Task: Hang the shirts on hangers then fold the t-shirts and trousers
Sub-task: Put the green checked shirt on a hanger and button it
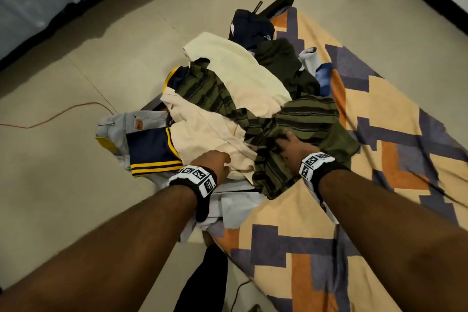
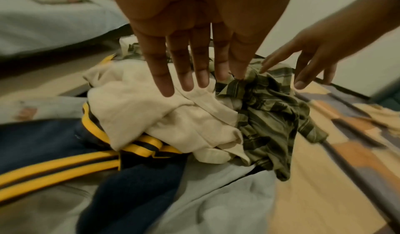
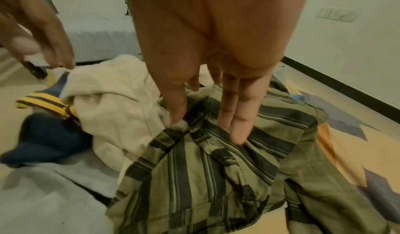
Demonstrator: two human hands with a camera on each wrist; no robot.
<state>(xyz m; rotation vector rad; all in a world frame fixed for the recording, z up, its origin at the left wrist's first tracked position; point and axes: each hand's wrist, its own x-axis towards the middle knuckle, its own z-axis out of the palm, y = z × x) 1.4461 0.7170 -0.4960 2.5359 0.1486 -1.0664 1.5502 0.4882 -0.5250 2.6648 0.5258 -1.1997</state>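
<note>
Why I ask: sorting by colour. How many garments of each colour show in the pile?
Cream garments: 2
Olive striped shirt: 1
Plain olive garment: 1
Navy yellow-striped garment: 1
Dark navy garment: 1
Light grey trousers: 1
Total: 7 visible, others possibly buried

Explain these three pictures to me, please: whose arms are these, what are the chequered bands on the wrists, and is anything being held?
There is no machine here: a person sorts laundry with bare hands. The big overview comes from a camera on the head; the other two come from cameras strapped to the wrists, looking along the fingers. The chequered wristbands are printed marker squares on those straps.

On a patterned mat on the floor lies a heap of clothes: an olive striped shirt, a cream garment, a navy piece with yellow stripes and others.

The right hand reaches with straight fingers onto the striped shirt, and the left hand reaches to the cream garment. Neither has a grip on anything yet.
</note>
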